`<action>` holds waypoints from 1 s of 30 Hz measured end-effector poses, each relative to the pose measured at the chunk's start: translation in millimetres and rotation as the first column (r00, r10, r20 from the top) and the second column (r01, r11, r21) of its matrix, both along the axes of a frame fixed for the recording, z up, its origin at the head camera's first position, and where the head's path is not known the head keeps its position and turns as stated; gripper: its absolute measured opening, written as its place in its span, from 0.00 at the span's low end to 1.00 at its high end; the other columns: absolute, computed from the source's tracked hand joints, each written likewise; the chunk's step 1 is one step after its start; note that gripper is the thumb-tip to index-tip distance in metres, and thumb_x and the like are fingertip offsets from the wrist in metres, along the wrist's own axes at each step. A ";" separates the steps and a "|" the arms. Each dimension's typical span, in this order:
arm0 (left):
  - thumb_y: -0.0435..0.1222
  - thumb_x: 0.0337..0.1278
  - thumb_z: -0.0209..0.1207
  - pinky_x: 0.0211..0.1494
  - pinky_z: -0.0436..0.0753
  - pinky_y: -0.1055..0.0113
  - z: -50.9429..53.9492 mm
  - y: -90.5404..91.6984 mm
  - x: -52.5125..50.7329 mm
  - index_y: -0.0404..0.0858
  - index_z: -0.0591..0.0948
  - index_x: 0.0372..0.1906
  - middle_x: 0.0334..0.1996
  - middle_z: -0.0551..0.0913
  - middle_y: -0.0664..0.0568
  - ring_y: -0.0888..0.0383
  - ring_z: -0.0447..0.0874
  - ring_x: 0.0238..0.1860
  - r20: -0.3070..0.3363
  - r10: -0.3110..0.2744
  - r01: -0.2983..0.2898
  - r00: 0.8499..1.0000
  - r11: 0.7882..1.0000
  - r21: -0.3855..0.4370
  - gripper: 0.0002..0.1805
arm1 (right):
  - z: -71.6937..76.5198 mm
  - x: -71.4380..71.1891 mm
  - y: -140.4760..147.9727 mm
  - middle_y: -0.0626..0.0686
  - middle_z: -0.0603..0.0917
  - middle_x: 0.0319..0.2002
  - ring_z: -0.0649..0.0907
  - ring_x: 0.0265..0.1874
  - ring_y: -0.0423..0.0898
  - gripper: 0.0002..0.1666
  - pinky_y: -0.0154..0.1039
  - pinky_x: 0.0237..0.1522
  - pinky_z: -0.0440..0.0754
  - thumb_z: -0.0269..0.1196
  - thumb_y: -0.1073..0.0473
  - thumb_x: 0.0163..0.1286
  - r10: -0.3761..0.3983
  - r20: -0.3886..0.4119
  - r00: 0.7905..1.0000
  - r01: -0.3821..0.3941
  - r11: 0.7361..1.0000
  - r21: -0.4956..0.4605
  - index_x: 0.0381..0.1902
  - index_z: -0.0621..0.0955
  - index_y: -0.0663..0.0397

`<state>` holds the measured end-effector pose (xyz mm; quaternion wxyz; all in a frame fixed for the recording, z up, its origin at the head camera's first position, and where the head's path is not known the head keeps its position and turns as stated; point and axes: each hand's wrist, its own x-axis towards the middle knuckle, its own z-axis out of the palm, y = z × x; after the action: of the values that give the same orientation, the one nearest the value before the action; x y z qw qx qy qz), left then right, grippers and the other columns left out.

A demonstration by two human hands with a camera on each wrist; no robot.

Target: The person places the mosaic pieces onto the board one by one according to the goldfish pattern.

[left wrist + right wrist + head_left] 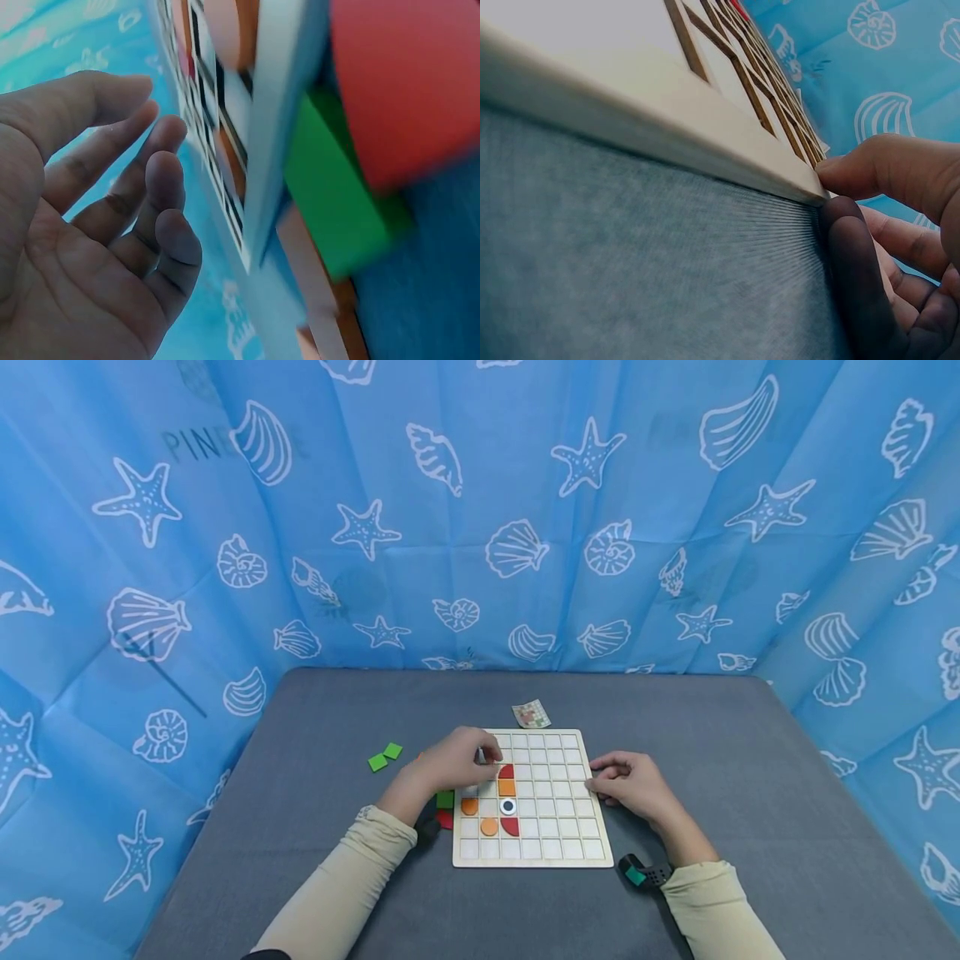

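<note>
A white gridded board (555,789) lies on the grey table. In its left columns sit a red quarter-round piece (506,772), an orange square (507,787), a black-and-white eye piece (507,807), another red quarter-round (510,827) and two orange rounded pieces (489,827). My left hand (453,762) hovers over the board's upper left, fingers loosely bent. The left wrist view shows no piece between its thumb and fingertips. My right hand (900,225) pinches the board's right edge, thumb on the rim and index finger against the side.
Two green squares (377,762) lie on the table to the left. Beside the board's left edge are a green piece (445,799) and a red piece (446,819), partly behind my left arm. A small patterned card (532,714) lies behind the board. A blue curtain (480,527) hangs beyond the table.
</note>
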<state>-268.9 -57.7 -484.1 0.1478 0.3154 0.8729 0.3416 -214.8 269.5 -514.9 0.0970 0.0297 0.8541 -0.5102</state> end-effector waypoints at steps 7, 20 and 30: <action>0.36 0.72 0.65 0.43 0.82 0.61 1.8 -36.5 4.0 0.38 0.89 0.51 0.43 0.87 0.53 0.58 0.80 0.38 0.004 0.129 -0.129 0.992 0.991 0.041 0.10 | -0.2 -0.9 0.0 0.51 0.90 0.32 0.86 0.29 0.42 0.22 0.36 0.32 0.87 0.73 0.63 0.68 0.001 -0.008 1.000 -0.001 1.000 0.006 0.57 0.83 0.68; 0.39 0.69 0.69 0.40 0.82 0.60 -15.8 -109.3 13.8 0.41 0.90 0.50 0.47 0.88 0.50 0.55 0.81 0.40 0.050 0.284 -0.288 0.958 0.950 0.120 0.10 | -2.2 -1.1 2.8 0.52 0.90 0.33 0.87 0.29 0.42 0.22 0.37 0.32 0.87 0.72 0.63 0.69 0.018 -0.021 1.000 -0.018 1.000 0.000 0.57 0.83 0.69; 0.38 0.63 0.73 0.46 0.81 0.61 -20.9 -136.9 15.4 0.41 0.90 0.52 0.48 0.88 0.49 0.56 0.79 0.41 0.075 0.249 -0.254 0.966 0.964 0.074 0.14 | -3.1 -0.4 0.6 0.53 0.90 0.33 0.87 0.29 0.42 0.22 0.36 0.32 0.87 0.73 0.62 0.69 0.007 -0.022 1.000 -0.007 1.000 0.011 0.57 0.83 0.68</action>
<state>-253.5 -194.6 -505.0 0.1184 0.1967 0.8856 0.4039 -215.2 270.2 -518.0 0.0893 0.0215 0.8581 -0.5052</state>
